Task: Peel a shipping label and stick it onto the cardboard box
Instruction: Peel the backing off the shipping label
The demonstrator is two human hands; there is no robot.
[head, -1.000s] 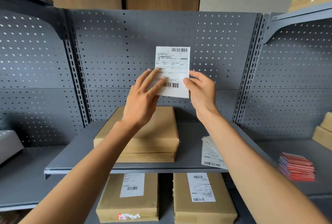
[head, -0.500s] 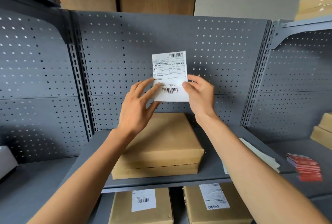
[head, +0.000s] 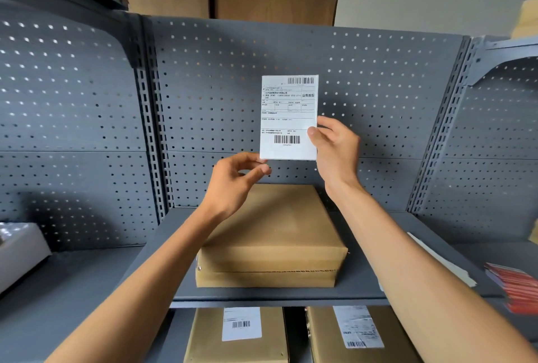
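A white shipping label (head: 286, 118) with two barcodes is held upright in front of the grey pegboard. My right hand (head: 334, 150) pinches its right edge between thumb and fingers. My left hand (head: 237, 180) is just below the label's bottom-left corner, thumb and forefinger curled at that corner; whether they grip it is unclear. Below both hands a plain brown cardboard box (head: 279, 234) lies flat on the grey shelf (head: 361, 290), its top bare.
A stack of label sheets (head: 442, 260) lies on the shelf to the right, and red packets (head: 518, 287) further right. Two labelled boxes (head: 238, 336) (head: 358, 336) sit on the shelf below. Large cartons (head: 218, 1) stand on top. A white object (head: 17, 252) is at the left.
My left hand slid off the label's face down to its bottom-left corner. My right hand lifted the label a little higher. The view moved closer to the shelf.
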